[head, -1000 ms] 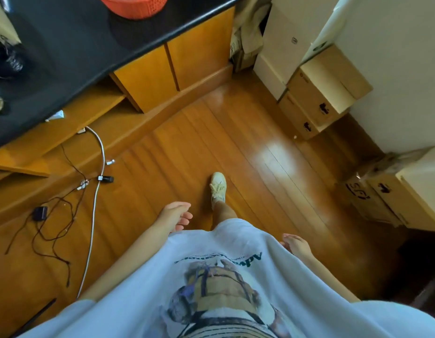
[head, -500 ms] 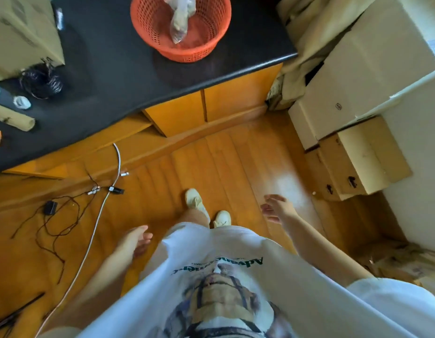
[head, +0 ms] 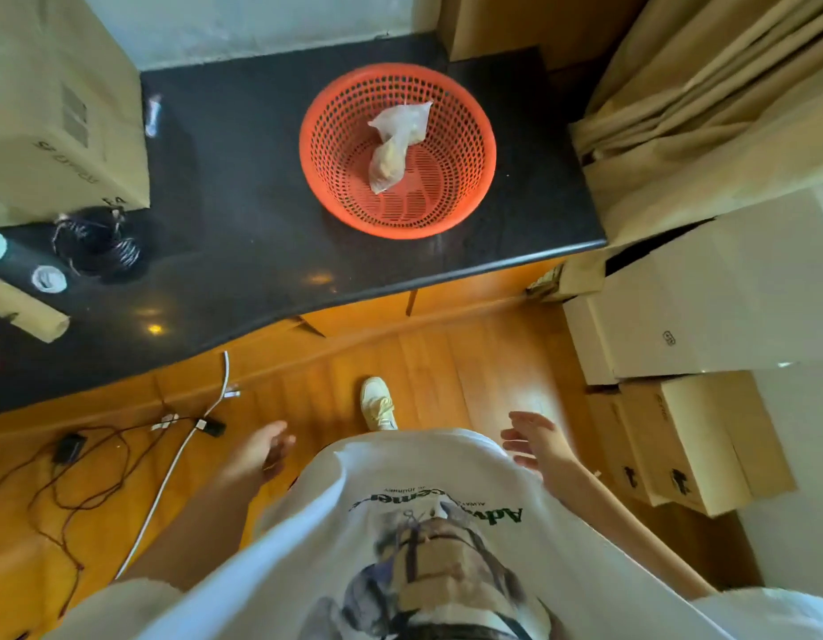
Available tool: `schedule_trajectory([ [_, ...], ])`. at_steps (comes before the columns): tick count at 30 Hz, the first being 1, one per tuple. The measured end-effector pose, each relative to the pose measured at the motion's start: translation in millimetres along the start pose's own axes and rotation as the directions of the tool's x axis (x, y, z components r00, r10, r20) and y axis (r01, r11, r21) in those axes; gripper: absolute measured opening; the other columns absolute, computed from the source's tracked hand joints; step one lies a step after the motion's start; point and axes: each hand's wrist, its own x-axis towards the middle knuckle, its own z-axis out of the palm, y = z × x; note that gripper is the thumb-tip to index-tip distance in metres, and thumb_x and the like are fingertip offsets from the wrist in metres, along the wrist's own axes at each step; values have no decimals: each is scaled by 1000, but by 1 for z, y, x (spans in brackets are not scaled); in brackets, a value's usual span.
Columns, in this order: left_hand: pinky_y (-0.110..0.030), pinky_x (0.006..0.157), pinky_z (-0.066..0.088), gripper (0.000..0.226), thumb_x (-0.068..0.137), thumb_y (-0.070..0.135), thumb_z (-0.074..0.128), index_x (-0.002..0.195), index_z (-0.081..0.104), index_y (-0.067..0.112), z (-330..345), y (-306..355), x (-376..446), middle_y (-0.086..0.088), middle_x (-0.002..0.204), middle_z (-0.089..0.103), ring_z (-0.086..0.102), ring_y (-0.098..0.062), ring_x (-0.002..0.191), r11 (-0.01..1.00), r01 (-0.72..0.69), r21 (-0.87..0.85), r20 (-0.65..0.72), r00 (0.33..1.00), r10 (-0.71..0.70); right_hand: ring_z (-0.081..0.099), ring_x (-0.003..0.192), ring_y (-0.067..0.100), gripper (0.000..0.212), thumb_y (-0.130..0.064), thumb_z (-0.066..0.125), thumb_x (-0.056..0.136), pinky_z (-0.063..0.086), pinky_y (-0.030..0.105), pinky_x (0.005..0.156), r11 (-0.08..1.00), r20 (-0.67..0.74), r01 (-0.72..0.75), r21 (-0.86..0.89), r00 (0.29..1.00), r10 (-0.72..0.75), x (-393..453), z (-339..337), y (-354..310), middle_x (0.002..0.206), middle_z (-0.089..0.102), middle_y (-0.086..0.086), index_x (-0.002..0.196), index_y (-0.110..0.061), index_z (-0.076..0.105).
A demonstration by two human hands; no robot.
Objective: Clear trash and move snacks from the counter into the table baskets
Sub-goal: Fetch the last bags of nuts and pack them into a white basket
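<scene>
Left hand (head: pixel 262 452) blurred, fingers (head: pixel 280 448) indistinct; beyond them, the bench (head: pixel 243 251) and a cardboard box (head: pixel 54 108) run off frame.

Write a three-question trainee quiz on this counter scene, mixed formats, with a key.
1. True or false: the orange basket on the black counter is empty.
2. Multiple choice: What are the left hand and right hand holding? A) a snack bag B) a cable C) nothing
3. Fill in: the coiled black cable lies on the counter to the ____ of the basket.

Key: 1. False, a clear plastic bag lies inside. 2. C, both hands are open and low beside the white shirt. 3. Left.
</scene>
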Motion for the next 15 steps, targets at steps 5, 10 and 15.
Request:
schedule_trajectory([
  [5, -22, 58, 40, 20, 97, 20, 43, 109, 58, 15, 62, 98, 0, 0, 76, 59, 51, -12, 65, 967, -198, 162, 34, 980, 195, 55, 66, 24, 26, -9, 46, 94, 44, 34, 69, 996, -61, -84, 41, 994, 87, 21, -9, -22, 78, 59, 12, 118, -2, 55],
  [10, -19, 58, 42, 21, 95, 15, 45, 108, 61, 14, 124, 179, 3, 1, 74, 63, 55, -10, 63, 909, -363, 205, 158, 929, 335, 61, 90, 33, 29, -9, 45, 95, 47, 45, 89, 990, -100, -135, 38, 985, 138, 54, -12, -59, 97, 64, 19, 122, -3, 55],
  [15, -19, 65, 49, 27, 91, 10, 51, 118, 55, 14, 172, 252, 30, -1, 93, 63, 61, -12, 84, 868, -478, 133, 170, 874, 456, 62, 61, 19, 26, 3, 42, 91, 52, 26, 57, 996, -65, 63, 60, 996, -59, 100, 10, -153, 73, 64, 11, 111, -2, 59],
])
